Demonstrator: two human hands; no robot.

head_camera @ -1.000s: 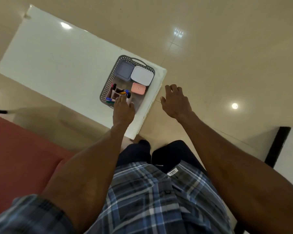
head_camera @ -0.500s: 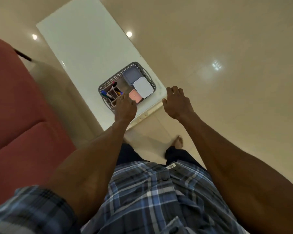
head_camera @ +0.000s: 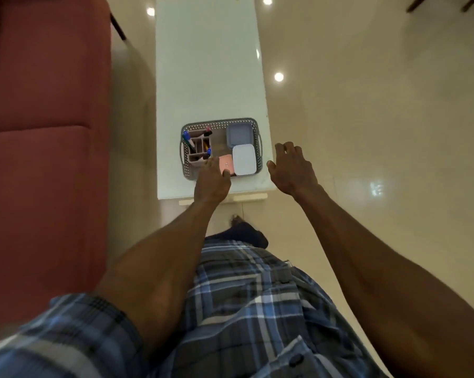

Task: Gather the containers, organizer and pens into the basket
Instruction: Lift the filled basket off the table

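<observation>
The basket (head_camera: 253,124) sits at the table's (head_camera: 205,64) near end, already holding the organizer (head_camera: 196,148) with pens (head_camera: 187,139) and three containers (head_camera: 244,159). The left hand (head_camera: 212,181) hovers loosely over its near rim, grasping nothing; the right hand (head_camera: 291,166) hangs open beside it — gathering looks finished, so likely only withdrawal remains.

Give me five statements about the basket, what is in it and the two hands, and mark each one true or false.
1. The basket stands on the white table. True.
2. The white box lies on the table outside the basket. False: it lies in the basket, next to the pink box.
3. The pens stand in the organizer at the basket's left end. True.
4. The right hand grips the basket's handle. False: it is open and empty, off the table's right edge.
5. The left hand is at the basket's far side. False: it reaches over the near rim, fingertips by the pink box.
</observation>
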